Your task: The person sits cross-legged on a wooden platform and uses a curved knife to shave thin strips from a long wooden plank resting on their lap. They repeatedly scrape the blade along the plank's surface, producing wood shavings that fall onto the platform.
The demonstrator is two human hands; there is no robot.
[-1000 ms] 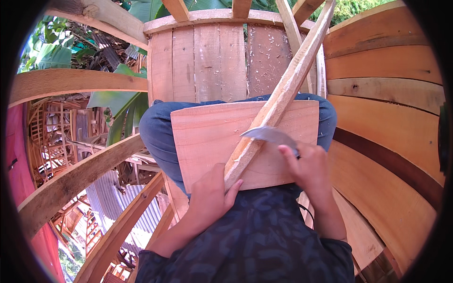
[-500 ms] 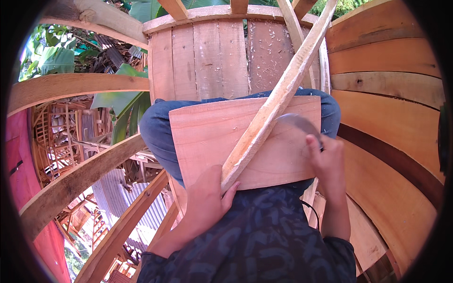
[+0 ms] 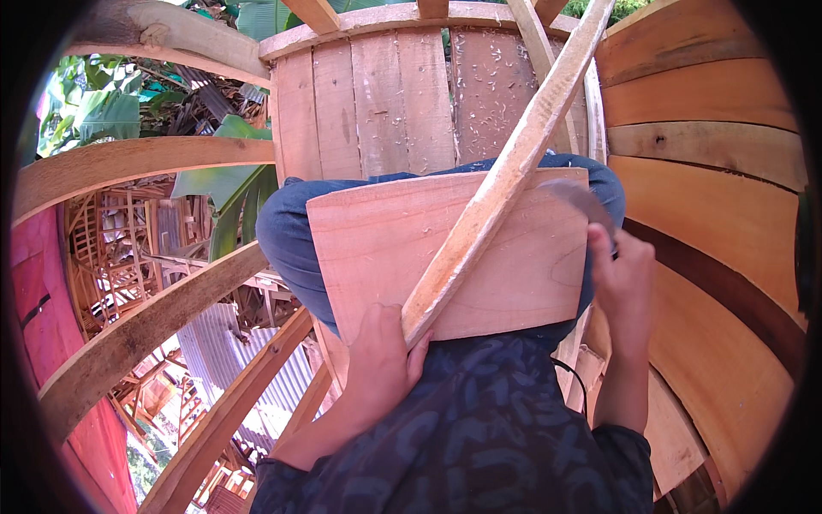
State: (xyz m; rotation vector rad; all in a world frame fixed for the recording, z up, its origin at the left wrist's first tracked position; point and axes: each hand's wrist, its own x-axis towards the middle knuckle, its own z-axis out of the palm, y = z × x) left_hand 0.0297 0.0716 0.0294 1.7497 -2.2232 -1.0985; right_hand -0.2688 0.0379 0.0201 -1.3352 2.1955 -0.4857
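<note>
A long, pale wooden stick [image 3: 507, 171] slants up and to the right across a flat wooden board [image 3: 368, 248] on my lap. My left hand [image 3: 381, 355] is closed around the stick's lower end, at the board's near edge. In my right hand [image 3: 625, 270] is a knife with a broad curved blade [image 3: 584, 204], its outline smeared by motion. The blade is over the board's right edge, apart from the stick. My fingers hide most of the knife's handle.
Plank flooring [image 3: 377, 103] strewn with wood shavings lies beyond my crossed legs. A plank wall [image 3: 711, 206] curves up on the right. On the left, wooden rails [image 3: 154, 317] border a drop toward corrugated metal sheets [image 3: 214, 343] and stacked timber.
My right hand and the knife have moved to the right, taking the blade away from the stick. My left hand keeps its hold, and the stick has barely shifted.
</note>
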